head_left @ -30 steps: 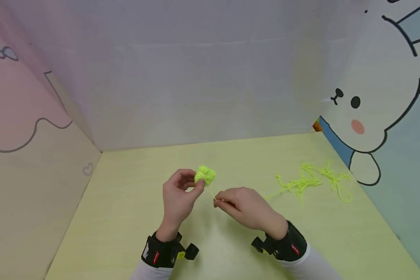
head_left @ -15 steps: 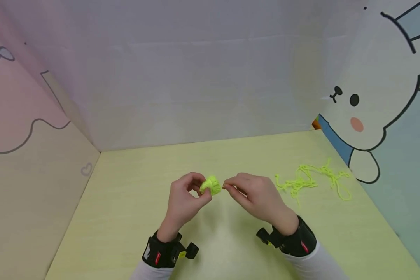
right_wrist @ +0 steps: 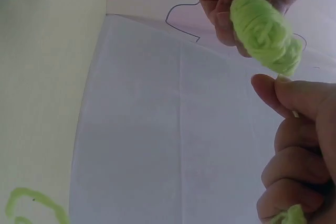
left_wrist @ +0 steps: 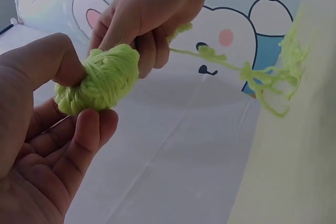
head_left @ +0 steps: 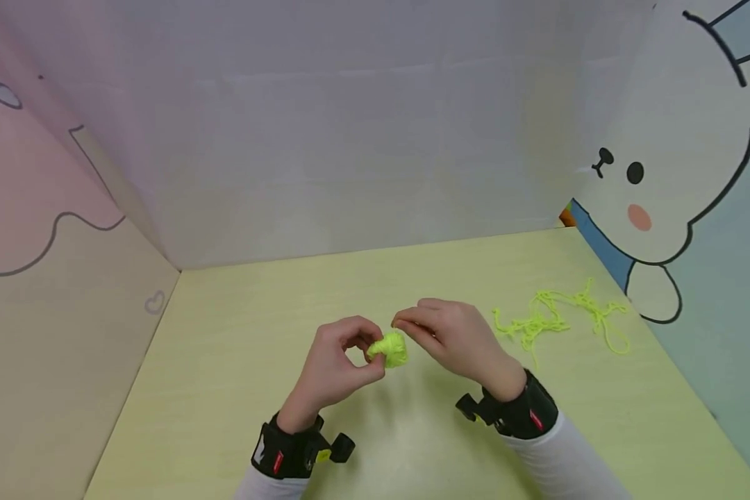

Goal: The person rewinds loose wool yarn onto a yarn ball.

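Lying on the table (head_left: 256,312) near the right hand (head_left: 453,342): tangled yarn (head_left: 539,323).

left hand (head_left: 332,367) grips yarn ball (head_left: 396,349) | right hand (head_left: 453,339) beside | tangled yarn (head_left: 542,322) on table (head_left: 275,312)

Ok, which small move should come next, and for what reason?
Perhaps the right grip should carry its strand round the yarn ball: the left grip holds the ball, and from the right grip the strand runs toward loose yarn lying on the table.
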A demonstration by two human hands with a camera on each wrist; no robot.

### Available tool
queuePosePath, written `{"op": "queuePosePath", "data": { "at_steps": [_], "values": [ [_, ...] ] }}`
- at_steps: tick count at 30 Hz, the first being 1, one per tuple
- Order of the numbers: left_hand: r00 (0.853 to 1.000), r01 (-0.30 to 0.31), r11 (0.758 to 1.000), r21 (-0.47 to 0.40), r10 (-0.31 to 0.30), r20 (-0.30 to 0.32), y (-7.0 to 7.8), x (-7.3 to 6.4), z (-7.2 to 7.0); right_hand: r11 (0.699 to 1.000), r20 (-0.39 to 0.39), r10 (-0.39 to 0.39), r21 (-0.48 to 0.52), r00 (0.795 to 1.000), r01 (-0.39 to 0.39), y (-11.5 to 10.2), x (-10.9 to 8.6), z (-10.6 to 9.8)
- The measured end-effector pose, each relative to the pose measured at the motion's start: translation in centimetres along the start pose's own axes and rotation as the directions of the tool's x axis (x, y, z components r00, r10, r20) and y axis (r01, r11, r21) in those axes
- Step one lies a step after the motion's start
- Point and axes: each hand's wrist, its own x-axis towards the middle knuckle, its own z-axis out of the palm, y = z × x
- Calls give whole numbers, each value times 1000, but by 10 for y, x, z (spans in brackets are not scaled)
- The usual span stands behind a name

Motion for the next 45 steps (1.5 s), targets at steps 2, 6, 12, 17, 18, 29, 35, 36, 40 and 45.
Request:
{"op": "queuePosePath", "data": {
  "at_steps": [2, 6, 12, 17, 18, 29, 35, 36, 40, 45],
  "values": [
    [1000, -8, 999, -32, 8, -1, 0, 0, -1, 997, 40, 40, 57, 998, -42, 1, -1, 1],
    [1000, -17, 994, -106, 15, -20, 1, 1, -2, 951, 159, 146, 251, 976, -183, 3, -2, 4],
    [993, 10, 973, -232, -36, -110, 4, 0, -2, 885, 265, 212, 356, 941, -300, 1, -8, 18],
    [951, 117, 927, -357, -209, -230, 7, 0, -2, 923, 299, 197, 266, 934, -280, -11, -13, 31],
    [938, 135, 920, -367, -239, -253, 7, 0, -2, 931, 300, 191, 246, 935, -269, -14, -14, 33],
    [867, 144, 957, -250, -244, -434, 1, 3, -2, 982, 192, 78, 156, 978, -109, -40, -23, 26],
    [886, 146, 985, -96, -173, -431, 3, 5, -1, 984, 92, 16, 176, 996, -32, -43, -23, 13],
    [895, 145, 987, -66, -160, -418, 7, 6, -1, 983, 73, 11, 181, 997, -24, -43, -22, 11],
    [936, 126, 992, 27, -110, -334, 24, 7, 0, 985, -12, 6, 171, 1000, -4, -39, -18, 2],
    [980, 79, 996, 47, -69, -188, 22, 4, 1, 994, -78, 15, 109, 997, -7, -33, -12, -7]
  ]
}}
